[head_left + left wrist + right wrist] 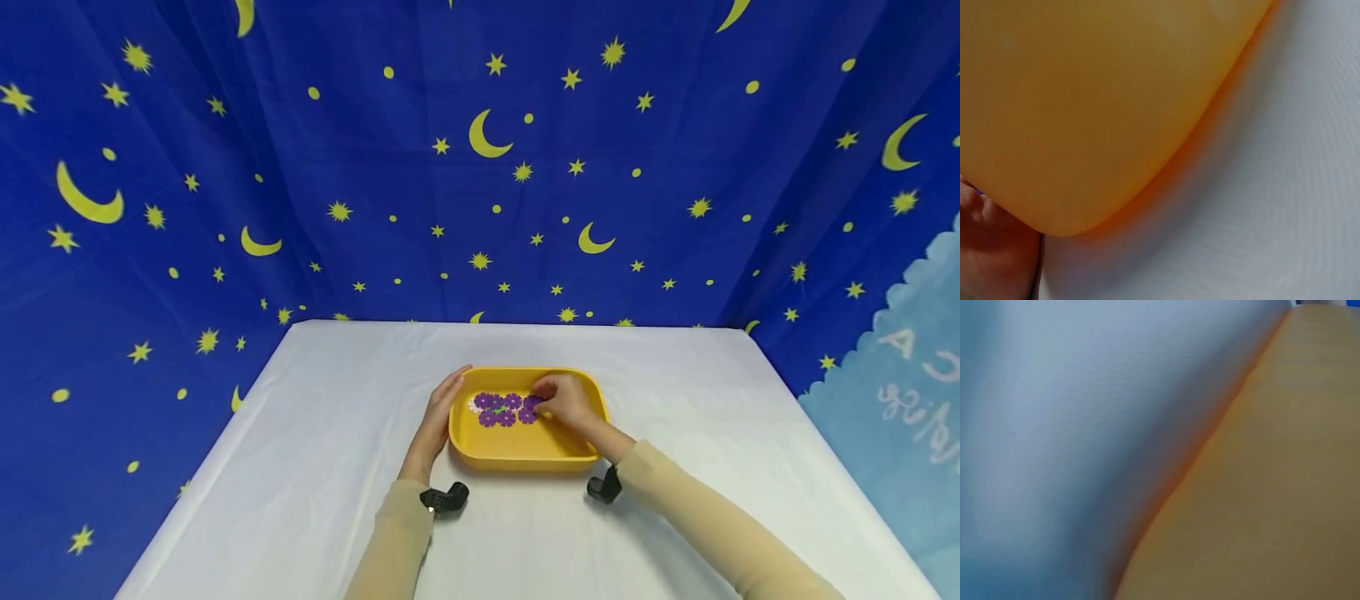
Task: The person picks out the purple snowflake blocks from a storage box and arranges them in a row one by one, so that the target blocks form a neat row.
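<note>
A yellow tray stands on the white cloth, with several purple flower-shaped pieces grouped inside it. A white piece and a bit of green show among them. My left hand rests along the tray's left wall with its fingers fairly straight; in the left wrist view only part of that hand shows beside the tray wall. Inside the tray, my right hand pinches a purple flower piece at the right end of the group, its fingertips partly covering it. The right wrist view shows only tray wall and cloth.
The white-covered table surrounds the tray. A blue curtain with yellow moons and stars hangs behind and at the sides. A light blue panel with white lettering is at the right. Each wrist wears a black camera.
</note>
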Available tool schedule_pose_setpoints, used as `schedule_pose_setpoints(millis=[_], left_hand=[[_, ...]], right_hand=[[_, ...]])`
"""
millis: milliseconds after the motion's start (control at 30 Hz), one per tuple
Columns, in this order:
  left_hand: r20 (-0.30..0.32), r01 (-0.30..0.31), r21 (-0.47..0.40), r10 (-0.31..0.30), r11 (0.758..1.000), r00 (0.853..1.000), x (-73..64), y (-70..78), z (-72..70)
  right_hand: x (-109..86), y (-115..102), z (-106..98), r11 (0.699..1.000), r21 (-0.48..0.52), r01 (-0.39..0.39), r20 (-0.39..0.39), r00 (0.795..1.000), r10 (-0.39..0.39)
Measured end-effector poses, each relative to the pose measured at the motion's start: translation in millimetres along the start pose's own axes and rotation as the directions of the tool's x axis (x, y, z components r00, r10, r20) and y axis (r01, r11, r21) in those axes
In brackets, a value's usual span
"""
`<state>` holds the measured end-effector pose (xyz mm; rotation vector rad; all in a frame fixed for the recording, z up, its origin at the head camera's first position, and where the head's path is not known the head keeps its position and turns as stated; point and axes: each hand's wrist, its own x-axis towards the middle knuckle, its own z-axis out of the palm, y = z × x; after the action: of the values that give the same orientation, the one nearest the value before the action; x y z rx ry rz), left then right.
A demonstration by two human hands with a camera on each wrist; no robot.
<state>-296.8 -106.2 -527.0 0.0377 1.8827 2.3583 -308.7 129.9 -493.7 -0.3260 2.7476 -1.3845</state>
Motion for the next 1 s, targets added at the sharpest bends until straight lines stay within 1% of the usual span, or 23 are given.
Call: schedule_pose_setpoints(millis=[133, 333, 367, 467, 667, 800, 900, 1000], left_hand=[[-0.005, -0.006, 0.004, 0.006, 1.000, 1.000, -3.0, -0.8, -2.2], [0.005, -0.012, -0.010, 0.012, 1.000, 1.000, -2.1, -0.9, -1.2], [0.014, -0.011, -0.014, 0.011, 1.000, 1.000, -1.8, 0.2, -0.8], [0.031, -0.001, -0.019, 0.002, 1.000, 1.000, -2.4, 5.8, -0.1], [0.049, -0.011, 0.021, 0.010, 1.000, 0.999, -11.1, 23.1, 4.2], [0.045, -0.013, 0.013, 0.012, 1.000, 0.999, -13.2, 25.8, 5.4], [0.040, -0.011, 0.006, 0.011, 1.000, 0.999, -14.6, 24.9, 6.3], [0.035, -0.004, 0.011, 0.004, 1.000, 0.999, -16.2, 22.7, 7.3]], right_hand=[[-0.7, -0.8, 3.3, 0.999, -0.032, 0.031, 0.035, 0.999, -0.029], [-0.5, -1.1, 4.8, 0.997, -0.064, 0.033, 0.058, 0.998, -0.029], [-0.4, -1.2, 4.7, 0.997, -0.067, 0.033, 0.060, 0.998, -0.029], [0.3, -0.6, 5.5, 0.994, -0.084, 0.064, 0.078, 0.995, -0.058], [2.6, -1.2, 7.8, 0.982, -0.133, 0.130, 0.092, 0.989, -0.119], [2.5, -3.6, 8.3, 0.973, -0.156, 0.170, 0.096, 0.983, -0.156], [1.3, -3.8, 8.4, 0.977, -0.138, 0.163, 0.065, 0.986, -0.156], [-1.0, -1.3, 7.7, 0.982, -0.104, 0.157, 0.006, 0.988, -0.157]])
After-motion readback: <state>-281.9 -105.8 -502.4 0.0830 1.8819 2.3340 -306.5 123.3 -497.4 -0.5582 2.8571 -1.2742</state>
